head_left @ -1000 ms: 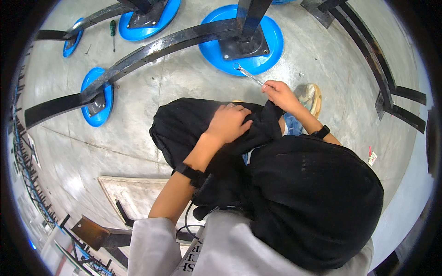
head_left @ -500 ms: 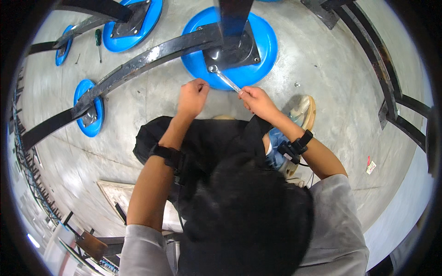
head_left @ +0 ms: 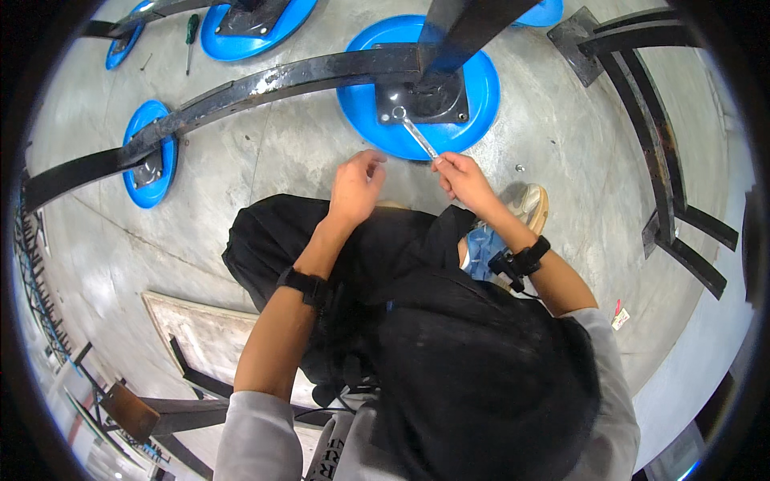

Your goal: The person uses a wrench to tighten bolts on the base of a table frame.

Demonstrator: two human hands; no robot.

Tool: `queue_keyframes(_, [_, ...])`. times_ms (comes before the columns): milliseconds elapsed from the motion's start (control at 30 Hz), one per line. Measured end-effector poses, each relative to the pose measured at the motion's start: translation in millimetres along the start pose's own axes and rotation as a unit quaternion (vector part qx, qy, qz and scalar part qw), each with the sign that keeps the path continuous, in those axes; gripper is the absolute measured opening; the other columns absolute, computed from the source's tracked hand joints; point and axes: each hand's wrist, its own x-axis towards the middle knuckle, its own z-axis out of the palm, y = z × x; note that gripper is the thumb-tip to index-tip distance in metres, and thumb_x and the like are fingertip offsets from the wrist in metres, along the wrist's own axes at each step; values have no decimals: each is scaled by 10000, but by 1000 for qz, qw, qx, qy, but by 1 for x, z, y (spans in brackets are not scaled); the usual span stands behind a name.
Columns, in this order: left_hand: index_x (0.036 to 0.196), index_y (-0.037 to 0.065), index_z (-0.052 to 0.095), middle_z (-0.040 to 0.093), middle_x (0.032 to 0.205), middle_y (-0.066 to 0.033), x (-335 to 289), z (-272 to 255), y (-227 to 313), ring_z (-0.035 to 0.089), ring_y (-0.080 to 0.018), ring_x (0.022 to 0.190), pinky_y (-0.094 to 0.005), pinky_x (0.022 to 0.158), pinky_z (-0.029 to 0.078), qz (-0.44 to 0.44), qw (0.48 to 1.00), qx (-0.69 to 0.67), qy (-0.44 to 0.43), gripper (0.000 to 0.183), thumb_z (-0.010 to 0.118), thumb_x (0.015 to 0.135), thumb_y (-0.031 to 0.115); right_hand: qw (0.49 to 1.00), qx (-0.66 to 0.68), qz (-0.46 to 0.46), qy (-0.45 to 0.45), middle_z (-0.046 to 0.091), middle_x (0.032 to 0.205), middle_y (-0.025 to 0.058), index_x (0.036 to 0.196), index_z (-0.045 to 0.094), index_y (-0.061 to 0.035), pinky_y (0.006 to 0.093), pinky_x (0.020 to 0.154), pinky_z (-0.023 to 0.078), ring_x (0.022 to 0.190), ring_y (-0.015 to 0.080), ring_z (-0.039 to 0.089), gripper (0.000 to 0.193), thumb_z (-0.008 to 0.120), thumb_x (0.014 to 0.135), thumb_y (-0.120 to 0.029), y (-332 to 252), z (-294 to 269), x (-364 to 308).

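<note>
A silver wrench (head_left: pixel 419 138) is held near its end by my right hand (head_left: pixel 467 180), its fingers closed around the handle. The ring end meets a corner of a black metal plate (head_left: pixel 437 106), where a bolt sits. That plate lies on a round blue seat (head_left: pixel 353 120), which rests on the floor with its underside up. Just short of the seat's near edge, my left hand (head_left: pixel 355 191) hovers with loosely bent fingers, the thumb a little apart, and no object visible in it.
A curved black metal beam (head_left: pixel 281 84) runs from the plate to another blue seat (head_left: pixel 128 176). A green-handled screwdriver (head_left: pixel 191 32) lies at far left. A small metal piece (head_left: pixel 520 168) lies right of my hands. Black frame legs (head_left: pixel 642 136) stand at right; a pale board (head_left: pixel 192 325) lies lower left.
The view has shifted, so the seats sit differently in it. My left hand's fingers have loosened from a pinch-like shape. My right hand still holds the wrench at the plate's corner.
</note>
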Motion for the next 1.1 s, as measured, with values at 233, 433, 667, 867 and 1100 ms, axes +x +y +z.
queue_keyframes(233, [926, -3, 570, 586, 828, -146, 8, 6, -7, 578, -249, 708, -331, 653, 456, 1, 999, -34, 34, 185, 515, 757, 46, 999, 37, 31, 13, 426, 551, -22, 843, 519, -41, 195, 424, 330, 457, 52, 376, 226, 410, 908, -228, 12, 38, 5])
queue_keyframes(433, [948, -12, 564, 579, 842, -144, 16, 4, -11, 584, -244, 753, -330, 661, 456, -3, 998, -30, 55, 202, 513, 756, 27, 993, 107, 43, 31, 442, 560, -10, 841, 520, -32, 199, 427, 334, 473, 58, 397, 228, 407, 910, -218, 11, 51, 5])
queue_keyframes(667, [952, -9, 565, 573, 902, -144, 23, 5, -9, 566, -278, 823, -336, 717, 444, 69, 996, 1, 60, 212, 503, 750, -2, 992, 86, 85, 35, 503, 555, 28, 823, 516, -13, 218, 426, 371, 450, 93, 466, 253, 416, 902, -232, 13, 48, 6])
queue_keyframes(867, [1025, 29, 570, 534, 1107, -85, 23, 0, -8, 466, -298, 1040, -386, 854, 370, 173, 974, 141, 42, 338, 502, 698, -25, 996, 50, 76, 25, 532, 552, 58, 786, 517, -6, 230, 436, 403, 441, 122, 508, 265, 419, 896, -226, 5, 50, 8])
queue_keyframes(1100, [1152, 44, 510, 433, 1292, -56, 21, 9, -2, 372, -317, 1187, -443, 938, 295, 166, 954, 251, -16, 479, 483, 681, -35, 987, 111, 120, 2, 545, 554, 82, 780, 522, 9, 257, 433, 418, 440, 151, 527, 290, 403, 899, -228, -6, 50, 7])
